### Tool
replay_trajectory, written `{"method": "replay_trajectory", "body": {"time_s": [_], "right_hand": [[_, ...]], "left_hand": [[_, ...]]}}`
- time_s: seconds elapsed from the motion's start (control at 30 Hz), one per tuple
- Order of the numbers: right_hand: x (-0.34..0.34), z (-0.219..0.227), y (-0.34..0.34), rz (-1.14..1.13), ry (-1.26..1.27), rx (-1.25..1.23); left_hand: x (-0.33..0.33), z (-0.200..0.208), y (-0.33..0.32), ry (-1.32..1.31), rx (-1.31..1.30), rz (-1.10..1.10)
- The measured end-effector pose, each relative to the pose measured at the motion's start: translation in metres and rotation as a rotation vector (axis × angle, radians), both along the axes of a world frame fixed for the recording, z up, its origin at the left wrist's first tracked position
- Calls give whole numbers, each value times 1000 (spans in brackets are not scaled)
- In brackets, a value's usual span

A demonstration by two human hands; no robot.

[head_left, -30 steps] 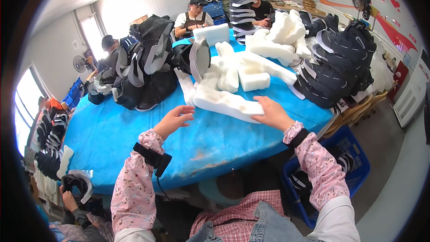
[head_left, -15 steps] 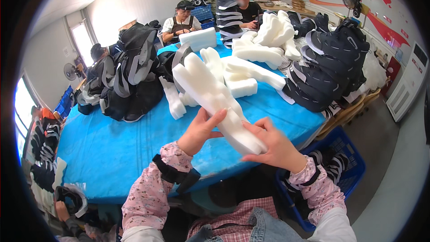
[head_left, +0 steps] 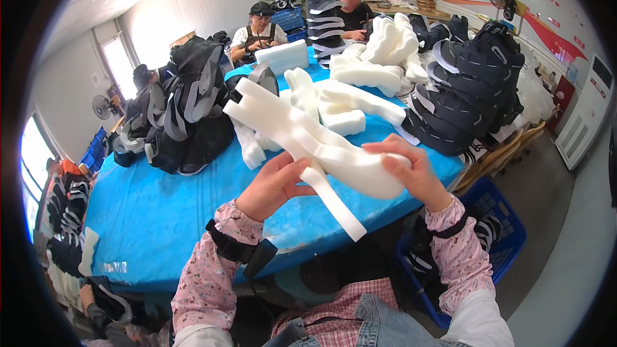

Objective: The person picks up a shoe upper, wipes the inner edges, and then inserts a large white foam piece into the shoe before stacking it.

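Observation:
Over the near edge of the table I hold a stack of white wavy foam pieces [head_left: 340, 157], partly fanned apart. My right hand [head_left: 414, 170] is closed on the thick right end, thumb on top. A narrow foam strip [head_left: 340, 209] splits away from the stack and slants down toward me. My left hand [head_left: 273, 183] grips at the fork where strip and stack meet, its thumb across the foam. Beyond my hands, more white foam pieces [head_left: 344, 119] lie heaped on the blue table cover [head_left: 167, 218].
Piles of black shoe uppers stand at the left [head_left: 193, 90] and right [head_left: 469, 99] of the table. A blue crate [head_left: 508, 257] with shoe parts is on the floor by my right arm. Two people [head_left: 257, 32] sit across the table, and another person's hand [head_left: 87, 295] shows lower left.
My right hand has moved right and up with the thick end. The foam has tilted flatter and fanned apart, a narrow strip now hanging off below. My left hand has shifted slightly left.

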State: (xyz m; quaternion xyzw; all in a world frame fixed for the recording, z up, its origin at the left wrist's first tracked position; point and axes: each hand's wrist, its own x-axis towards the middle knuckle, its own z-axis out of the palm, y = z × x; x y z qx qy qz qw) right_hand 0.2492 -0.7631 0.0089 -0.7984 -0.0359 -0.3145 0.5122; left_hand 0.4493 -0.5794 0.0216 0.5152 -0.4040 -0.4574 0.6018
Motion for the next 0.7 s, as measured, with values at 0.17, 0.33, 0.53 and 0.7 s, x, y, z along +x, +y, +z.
{"method": "replay_trajectory", "body": {"time_s": [0.17, 0.33, 0.53, 0.7], "right_hand": [[9, 5, -8, -170, -60, -204], [8, 8, -38, -369, -60, -47], [49, 1, -91, -549, -109, 114], [102, -19, -115, -888, -123, -314]], "left_hand": [[14, -2, 8, 120, 12, -101], [11, 12, 38, 104, 169, -157], [33, -7, 65, 107, 9, -19], [31, -17, 42, 28, 44, 224]]}}
